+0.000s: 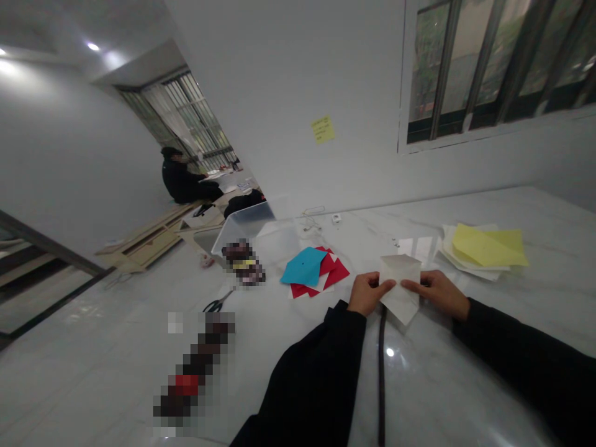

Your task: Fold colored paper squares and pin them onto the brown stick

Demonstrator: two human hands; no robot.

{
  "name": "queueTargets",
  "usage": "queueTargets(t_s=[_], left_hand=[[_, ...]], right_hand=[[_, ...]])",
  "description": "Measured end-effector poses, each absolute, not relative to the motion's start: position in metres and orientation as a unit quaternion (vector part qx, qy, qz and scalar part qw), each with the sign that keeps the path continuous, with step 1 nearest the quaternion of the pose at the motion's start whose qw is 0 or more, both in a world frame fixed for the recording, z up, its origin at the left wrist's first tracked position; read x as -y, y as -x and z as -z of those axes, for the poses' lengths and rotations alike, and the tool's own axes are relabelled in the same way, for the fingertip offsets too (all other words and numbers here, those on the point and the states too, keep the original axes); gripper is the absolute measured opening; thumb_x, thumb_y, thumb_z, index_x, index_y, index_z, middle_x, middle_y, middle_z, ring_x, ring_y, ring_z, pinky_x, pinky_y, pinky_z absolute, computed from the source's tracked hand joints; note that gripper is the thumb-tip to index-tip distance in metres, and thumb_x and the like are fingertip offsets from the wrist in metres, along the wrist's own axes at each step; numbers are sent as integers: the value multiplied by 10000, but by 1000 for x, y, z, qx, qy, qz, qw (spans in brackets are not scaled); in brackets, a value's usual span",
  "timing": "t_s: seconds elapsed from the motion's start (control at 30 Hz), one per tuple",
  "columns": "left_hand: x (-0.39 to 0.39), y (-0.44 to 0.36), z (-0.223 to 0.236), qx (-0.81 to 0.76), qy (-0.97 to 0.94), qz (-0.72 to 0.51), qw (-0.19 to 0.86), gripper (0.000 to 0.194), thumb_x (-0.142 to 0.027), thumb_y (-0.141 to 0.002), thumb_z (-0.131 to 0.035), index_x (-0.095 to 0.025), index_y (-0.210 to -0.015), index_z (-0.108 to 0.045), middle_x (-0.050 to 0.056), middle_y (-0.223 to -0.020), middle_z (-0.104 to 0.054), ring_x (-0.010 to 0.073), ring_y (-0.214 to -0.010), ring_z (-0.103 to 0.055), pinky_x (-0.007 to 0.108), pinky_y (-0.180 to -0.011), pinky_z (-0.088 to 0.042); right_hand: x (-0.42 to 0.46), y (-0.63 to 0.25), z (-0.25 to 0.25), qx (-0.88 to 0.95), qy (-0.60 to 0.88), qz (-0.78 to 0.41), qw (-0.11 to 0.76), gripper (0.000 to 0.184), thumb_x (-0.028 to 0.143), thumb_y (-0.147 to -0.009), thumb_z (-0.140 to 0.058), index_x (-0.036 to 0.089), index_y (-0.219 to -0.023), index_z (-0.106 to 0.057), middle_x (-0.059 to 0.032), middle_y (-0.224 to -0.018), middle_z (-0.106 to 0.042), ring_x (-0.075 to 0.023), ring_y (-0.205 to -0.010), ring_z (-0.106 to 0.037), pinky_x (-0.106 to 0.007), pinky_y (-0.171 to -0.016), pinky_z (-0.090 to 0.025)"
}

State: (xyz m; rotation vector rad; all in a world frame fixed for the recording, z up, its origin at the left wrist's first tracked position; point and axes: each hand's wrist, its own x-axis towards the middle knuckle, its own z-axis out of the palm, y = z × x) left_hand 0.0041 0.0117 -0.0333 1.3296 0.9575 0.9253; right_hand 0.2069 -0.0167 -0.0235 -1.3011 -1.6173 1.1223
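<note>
Left hand (pixel 367 293): closed, pinching the left side of the white sheet (pixel 399 292), thumb on top.
Right hand (pixel 435 295): closed on the sheet's right side, index finger lying across it.
Sheet: between the hands, just above the marble table (pixel 465 379), one corner pointing toward the person.
Done: the sheet showed folded layers; the exact folds could not be told.
Left: the blue sheet (pixel 303 266) and red sheet (pixel 333 273) lay flat at 11 o'clock; the yellow sheet (pixel 488 246) topped a white pile (pixel 454 257) at 1 o'clock.
Near: a dark cord (pixel 382 385) ran toward 6 o'clock; a pixelated object (pixel 193 372) lay at 8 o'clock.
Middle: scissors (pixel 216 304) lay at 10 o'clock, beyond them a clear plastic box (pixel 244 226) beside a pixelated bundle (pixel 243 264).
Far: a seated person (pixel 184 177) in black was at 11 o'clock; a yellow note (pixel 323 129) marked the wall.
</note>
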Motion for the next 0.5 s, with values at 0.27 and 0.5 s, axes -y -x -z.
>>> queueTargets(t_s=[0.27, 0.5], left_hand=[[-12, -6, 31, -408, -549, -429, 590, 538, -634, -730, -689, -119, -884, -705, 44, -734, -663, 147, -638, -586, 258, -598, -447], [-5, -6, 20, -385, -563, -446, 580, 614, -331, -792, -668, -267, -1376, -486, 49, -1054, -620, 81, -623, -611, 211, -559, -479]], right_hand=[[16, -208, 28, 579, 515, -471, 422, 448, 576, -758, -718, 146, -877, -761, -98, -902, -777, -283, -812, -713, -355, -725, -554], [5, -217, 39, 401, 550, -522, 514, 388, 523, -737, -756, 159, -869, -742, -115, -913, -779, -272, -747, -722, -349, -643, -568]])
